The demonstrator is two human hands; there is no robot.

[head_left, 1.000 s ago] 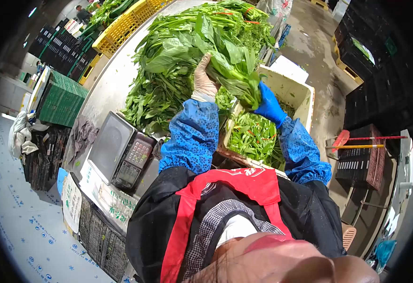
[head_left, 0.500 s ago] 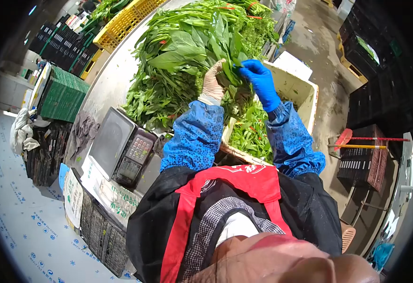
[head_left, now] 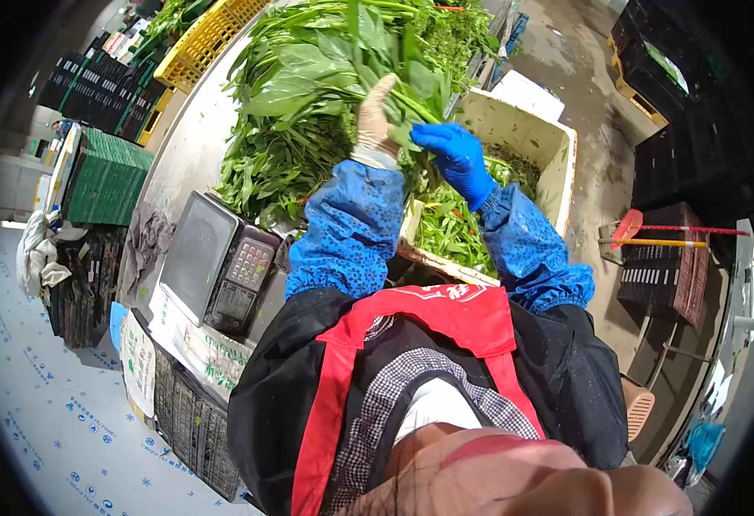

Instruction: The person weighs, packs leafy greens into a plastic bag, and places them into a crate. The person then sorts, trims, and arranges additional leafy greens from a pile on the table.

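My left hand (head_left: 377,123), in a cream-white glove, is closed around a bunch of broad-leaved leafy greens (head_left: 415,105), thumb up along the stems. Close on its right, my right hand (head_left: 456,160), in a blue glove, has its fingers together at the lower part of the same bunch; its fingertips are partly hidden by a leaf. Behind and left of both hands rises a large heap of greens (head_left: 286,159) on the metal table (head_left: 189,142). Below my right hand, a white foam box (head_left: 557,176) holds loose leaves and several small bunches with red ties.
A digital scale (head_left: 222,262) stands on the table at left, beside a grey rag (head_left: 149,245). A yellow crate (head_left: 205,43) lies at the far edge. Green crates (head_left: 106,176) are stacked at left, dark crates (head_left: 665,258) at right on the floor.
The bunch has turned so that its stems show between my hands. My right hand has moved left and slightly down, and my left hand has shifted a little left and up.
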